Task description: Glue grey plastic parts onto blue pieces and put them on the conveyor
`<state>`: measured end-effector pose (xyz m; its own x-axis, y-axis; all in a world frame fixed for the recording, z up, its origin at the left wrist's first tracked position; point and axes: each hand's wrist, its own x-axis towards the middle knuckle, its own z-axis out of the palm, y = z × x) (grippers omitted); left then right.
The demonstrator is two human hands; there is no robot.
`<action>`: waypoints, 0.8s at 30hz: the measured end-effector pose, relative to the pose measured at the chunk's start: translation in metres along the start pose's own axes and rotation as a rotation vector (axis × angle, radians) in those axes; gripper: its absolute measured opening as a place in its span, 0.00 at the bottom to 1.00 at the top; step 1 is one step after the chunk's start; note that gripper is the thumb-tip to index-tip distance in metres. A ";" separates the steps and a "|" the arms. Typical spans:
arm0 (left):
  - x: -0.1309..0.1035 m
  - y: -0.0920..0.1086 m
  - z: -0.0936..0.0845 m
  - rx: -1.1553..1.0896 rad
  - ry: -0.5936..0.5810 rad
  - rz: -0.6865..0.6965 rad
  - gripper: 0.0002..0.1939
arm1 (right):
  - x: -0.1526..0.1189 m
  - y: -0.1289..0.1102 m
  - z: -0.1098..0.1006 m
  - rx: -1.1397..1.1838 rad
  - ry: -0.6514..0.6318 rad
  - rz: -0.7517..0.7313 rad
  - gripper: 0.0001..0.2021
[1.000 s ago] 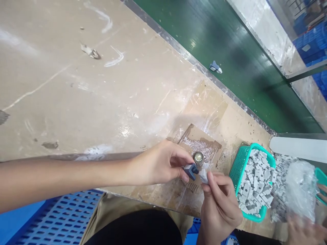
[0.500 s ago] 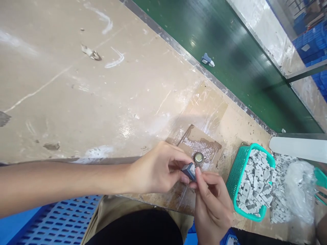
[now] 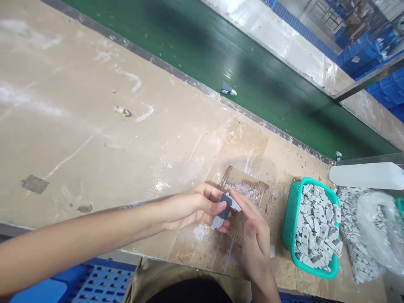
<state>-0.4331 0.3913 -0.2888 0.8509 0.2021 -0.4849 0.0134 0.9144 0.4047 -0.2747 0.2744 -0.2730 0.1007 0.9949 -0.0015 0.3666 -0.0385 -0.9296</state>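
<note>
My left hand (image 3: pixel 206 206) pinches a small dark blue-grey plastic part (image 3: pixel 225 203) between thumb and fingers. A light grey piece (image 3: pixel 234 204) juts from its right side, and a pale translucent end (image 3: pixel 217 222) sticks out below. My right hand (image 3: pixel 254 231) is beside it with fingers stretched out, the index finger against the light grey piece. Both hands are above a stained cardboard square (image 3: pixel 249 181) on the worktable (image 3: pixel 176 139).
A teal basket (image 3: pixel 287 219) full of small grey plastic pieces stands to the right. Beyond it lie a clear plastic bag (image 3: pixel 375 235) of similar pieces and a white cylindrical object (image 3: pixel 366 176). Blue-grey parts (image 3: pixel 228 89) lie on the green belt (image 3: pixel 189 54).
The part in my left hand has turned, showing its pale lower end. My right hand has gone from pinching at it to stretched fingers. The view has shifted; the round metal piece is hidden.
</note>
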 end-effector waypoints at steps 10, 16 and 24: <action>-0.005 0.006 0.003 0.103 0.031 0.091 0.17 | 0.005 0.005 0.009 -0.075 -0.033 -0.099 0.24; -0.004 0.102 -0.019 0.751 0.568 0.485 0.14 | -0.011 0.008 -0.015 -0.156 0.243 -0.052 0.26; 0.022 0.256 -0.037 1.105 1.321 0.649 0.31 | -0.066 0.010 -0.068 -0.257 0.641 -0.008 0.14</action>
<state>-0.4308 0.6428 -0.2249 -0.0490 0.9969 -0.0623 0.6522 0.0792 0.7539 -0.2145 0.2020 -0.2572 0.5954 0.7466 0.2968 0.5692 -0.1314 -0.8116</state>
